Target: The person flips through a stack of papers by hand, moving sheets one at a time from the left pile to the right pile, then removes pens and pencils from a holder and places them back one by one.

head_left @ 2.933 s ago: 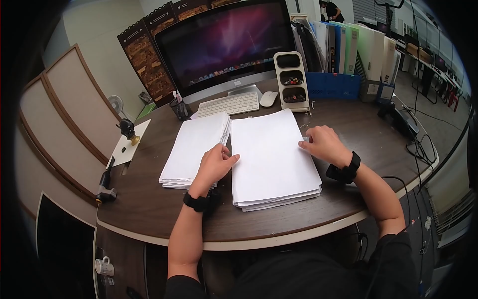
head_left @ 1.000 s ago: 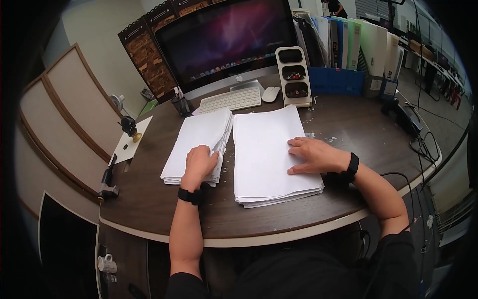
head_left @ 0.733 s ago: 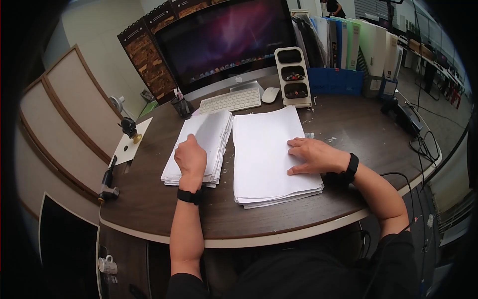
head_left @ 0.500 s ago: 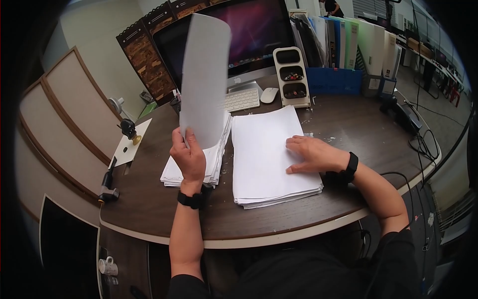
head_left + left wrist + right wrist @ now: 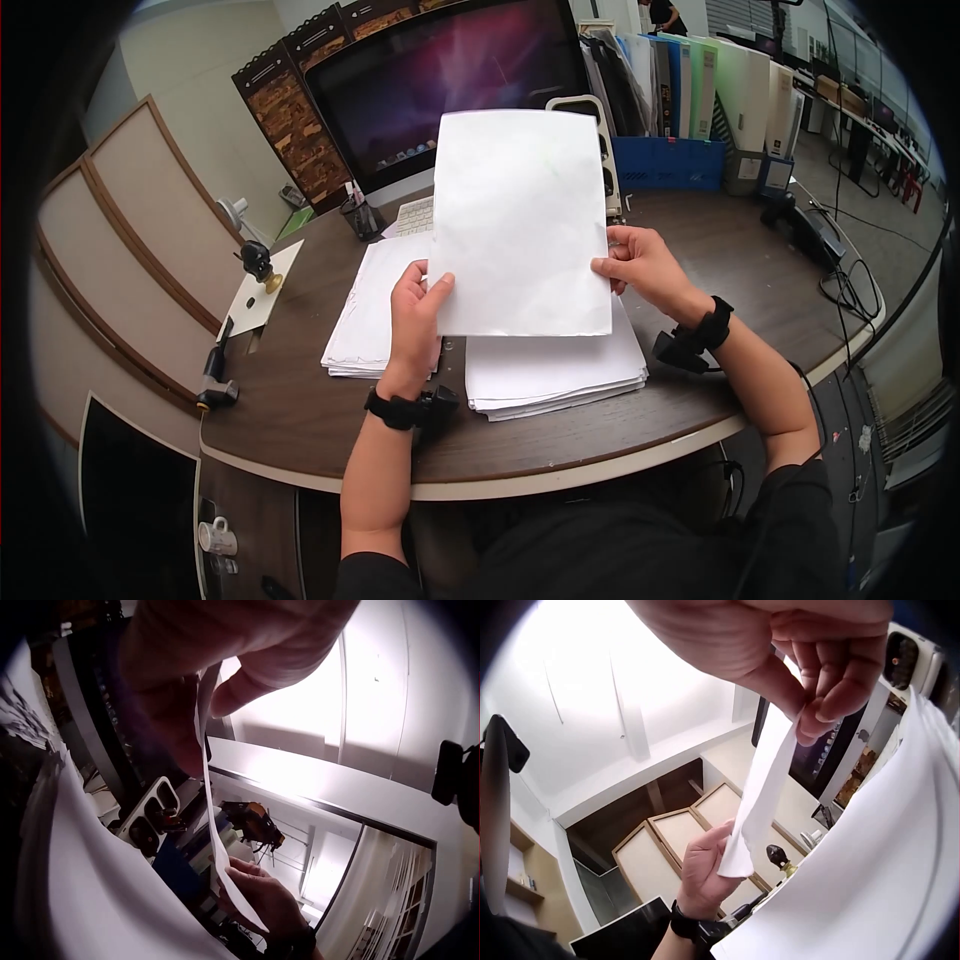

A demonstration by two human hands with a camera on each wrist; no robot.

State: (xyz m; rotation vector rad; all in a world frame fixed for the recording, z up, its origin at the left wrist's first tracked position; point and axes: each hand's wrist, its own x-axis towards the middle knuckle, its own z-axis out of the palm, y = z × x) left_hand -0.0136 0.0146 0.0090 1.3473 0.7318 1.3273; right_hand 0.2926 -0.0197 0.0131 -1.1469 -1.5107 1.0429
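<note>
A white sheet (image 5: pixel 520 225) is held up between both hands, above the right paper stack (image 5: pixel 555 375). The left hand (image 5: pixel 412 315) pinches its left edge, thumb in front. At the right edge, the right hand (image 5: pixel 650 270) pinches it between thumb and fingers. The left paper stack (image 5: pixel 365 320) lies beyond the left hand, partly covered by it. In the left wrist view the sheet (image 5: pixel 212 817) appears nearly edge-on below the left hand (image 5: pixel 225 652). The right wrist view has the right hand (image 5: pixel 817 667) gripping the sheet (image 5: pixel 761 795) at its near edge.
Behind the sheet stand a monitor (image 5: pixel 340 110), a keyboard (image 5: pixel 414 215) and a partly hidden pen organizer (image 5: pixel 612 180). A mesh pen cup (image 5: pixel 360 217) is left of the keyboard. Binders (image 5: pixel 740 100) and a desk phone (image 5: pixel 805 235) are on the right, a black-topped gadget (image 5: pixel 257 262) on the left.
The left hand lifted a sheet off the left stack and brought it rightward over the right stack. The right hand left the right stack's top and took hold of the sheet's right edge.
</note>
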